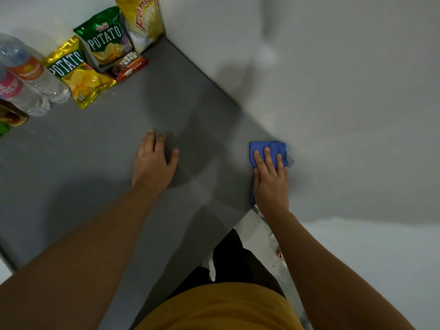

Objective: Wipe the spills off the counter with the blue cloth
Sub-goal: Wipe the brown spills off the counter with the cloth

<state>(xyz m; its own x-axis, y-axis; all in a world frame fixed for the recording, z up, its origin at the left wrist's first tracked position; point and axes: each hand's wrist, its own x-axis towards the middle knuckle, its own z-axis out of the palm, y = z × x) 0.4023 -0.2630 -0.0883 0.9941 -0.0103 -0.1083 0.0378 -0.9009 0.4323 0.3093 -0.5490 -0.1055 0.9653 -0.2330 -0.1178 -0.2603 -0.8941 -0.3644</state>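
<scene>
The blue cloth [259, 148] lies folded at the right corner of the grey counter [95, 163], close to the wall. My right hand [270, 179] presses flat on top of it, fingers spread over the fabric. My left hand [153, 160] rests palm down on the bare counter near the middle, fingers apart, holding nothing. I cannot make out any spill on the dull grey surface; faint streaks cross it between my hands.
Snack bags stand at the back: a yellow chip bag [82, 77], a green potato bag [107, 39], a tall yellow bag [140, 20] and a red-brown bar pack [129, 66]. Two water bottles [31, 75] lie at the far left. The white wall [333, 91] borders the counter's right.
</scene>
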